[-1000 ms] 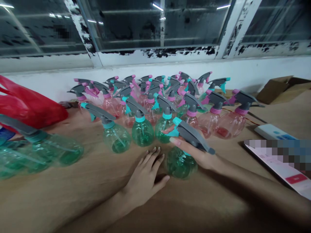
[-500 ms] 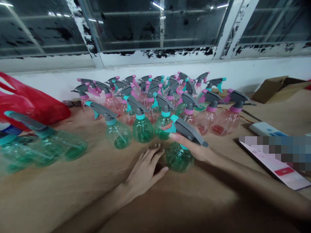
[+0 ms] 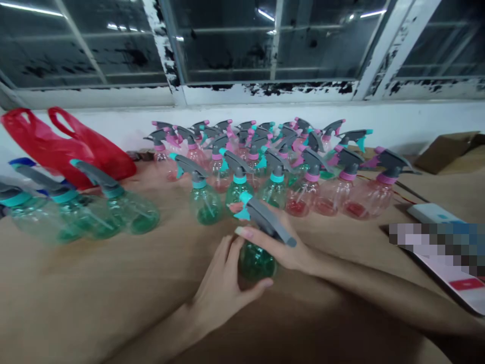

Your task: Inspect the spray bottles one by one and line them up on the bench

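A green see-through spray bottle (image 3: 257, 260) with a grey and turquoise trigger head stands upright in front of me. My right hand (image 3: 282, 240) wraps round its neck just under the spray head. Against the bottle's left side, my left hand (image 3: 223, 278) curls its fingers around the body, thumb across the lower front. The far fingertips of the left hand are hidden behind the bottle. Just beyond my hands stand more green bottles, among them one green spray bottle (image 3: 206, 205) a little to the left.
Several pink spray bottles (image 3: 369, 199) crowd toward the wall. More green bottles (image 3: 136, 215) stand at left, before a red plastic bag (image 3: 89, 154). At right lie a phone (image 3: 441, 268), a white device (image 3: 435, 215) and a cardboard box (image 3: 450, 151). The wooden table (image 3: 113, 288) runs beneath.
My left hand has gone from lying on the table to clasping the bottle's body. My right hand still holds the neck. The view has swung left.
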`<state>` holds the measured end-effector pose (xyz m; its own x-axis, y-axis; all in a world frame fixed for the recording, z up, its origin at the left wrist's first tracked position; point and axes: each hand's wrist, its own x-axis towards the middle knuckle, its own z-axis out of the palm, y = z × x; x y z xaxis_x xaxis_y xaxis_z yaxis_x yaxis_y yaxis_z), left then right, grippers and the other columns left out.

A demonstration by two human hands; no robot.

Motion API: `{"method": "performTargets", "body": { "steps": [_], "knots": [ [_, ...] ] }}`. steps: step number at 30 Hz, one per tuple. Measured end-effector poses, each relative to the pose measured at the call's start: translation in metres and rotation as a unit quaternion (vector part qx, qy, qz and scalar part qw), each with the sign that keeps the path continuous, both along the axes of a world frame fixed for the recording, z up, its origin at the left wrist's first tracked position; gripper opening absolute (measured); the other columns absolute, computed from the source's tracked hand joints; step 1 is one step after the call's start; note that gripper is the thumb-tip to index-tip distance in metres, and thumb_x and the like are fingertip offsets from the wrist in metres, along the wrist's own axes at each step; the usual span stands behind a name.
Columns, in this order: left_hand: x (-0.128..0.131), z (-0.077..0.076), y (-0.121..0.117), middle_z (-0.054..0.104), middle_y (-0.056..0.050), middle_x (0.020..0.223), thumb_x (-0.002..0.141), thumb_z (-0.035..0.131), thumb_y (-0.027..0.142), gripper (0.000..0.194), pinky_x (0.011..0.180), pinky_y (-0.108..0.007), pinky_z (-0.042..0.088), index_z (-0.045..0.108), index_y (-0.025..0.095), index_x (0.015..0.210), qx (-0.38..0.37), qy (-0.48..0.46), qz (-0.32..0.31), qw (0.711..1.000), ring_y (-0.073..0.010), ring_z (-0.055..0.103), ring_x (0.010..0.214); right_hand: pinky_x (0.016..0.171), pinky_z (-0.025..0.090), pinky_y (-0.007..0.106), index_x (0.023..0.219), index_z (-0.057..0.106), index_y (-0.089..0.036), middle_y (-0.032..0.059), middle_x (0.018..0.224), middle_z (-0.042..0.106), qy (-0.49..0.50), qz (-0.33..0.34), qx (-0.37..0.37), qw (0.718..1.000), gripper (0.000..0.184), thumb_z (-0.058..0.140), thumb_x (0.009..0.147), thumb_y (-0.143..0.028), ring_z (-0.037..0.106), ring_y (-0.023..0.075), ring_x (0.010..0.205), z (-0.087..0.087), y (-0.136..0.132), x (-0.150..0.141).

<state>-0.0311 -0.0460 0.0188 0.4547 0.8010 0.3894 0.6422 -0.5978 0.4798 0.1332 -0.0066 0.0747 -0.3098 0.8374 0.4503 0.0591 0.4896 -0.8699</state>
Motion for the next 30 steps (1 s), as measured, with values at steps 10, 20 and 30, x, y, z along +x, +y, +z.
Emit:
{"method": "performTargets", "body": {
  "steps": [10, 20, 30],
  "knots": [
    [-0.073, 0.015, -0.035, 0.059, -0.005, 0.118, 0.086, 0.058, 0.041, 0.053, 0.083, -0.045, 0.054, 0.036, 0.030, 0.133, 0.127, 0.023, 0.173, 0.976, -0.0321, 0.059, 0.105, 0.083, 0.051, 0.035, 0.105, 0.055, -0.021, 0.0066, 0.099, 0.063, -0.032, 0.121, 0.099, 0.987, 0.036, 0.069, 0.075, -0.036, 0.062, 0.0204, 0.095, 0.007, -0.004, -0.102],
    [-0.139, 0.019, 0.005, 0.055, -0.011, 0.112, 0.091, 0.052, 0.055, 0.048, 0.084, -0.045, 0.047, 0.047, 0.022, 0.126, 0.147, 0.056, 0.242, 0.958, -0.0309, 0.057, 0.102, 0.103, 0.040, 0.043, 0.126, 0.052, -0.023, 0.0079, 0.138, 0.051, -0.288, 0.084, 0.209, 0.931, 0.061, 0.064, 0.077, -0.057, 0.047, 0.0248, 0.128, 0.045, 0.023, -0.080],
    [-0.126, 0.033, 0.050, 0.066, -0.013, 0.097, 0.090, 0.050, 0.061, 0.055, 0.079, -0.045, 0.043, 0.052, 0.014, 0.119, 0.186, 0.158, 0.325, 0.914, -0.0353, 0.062, 0.095, 0.105, 0.029, 0.054, 0.111, 0.058, -0.007, 0.0166, 0.105, 0.068, -0.399, -0.158, 0.372, 0.823, 0.042, 0.057, 0.087, -0.042, 0.061, 0.0333, 0.105, 0.075, 0.087, -0.086]
  ]
}}
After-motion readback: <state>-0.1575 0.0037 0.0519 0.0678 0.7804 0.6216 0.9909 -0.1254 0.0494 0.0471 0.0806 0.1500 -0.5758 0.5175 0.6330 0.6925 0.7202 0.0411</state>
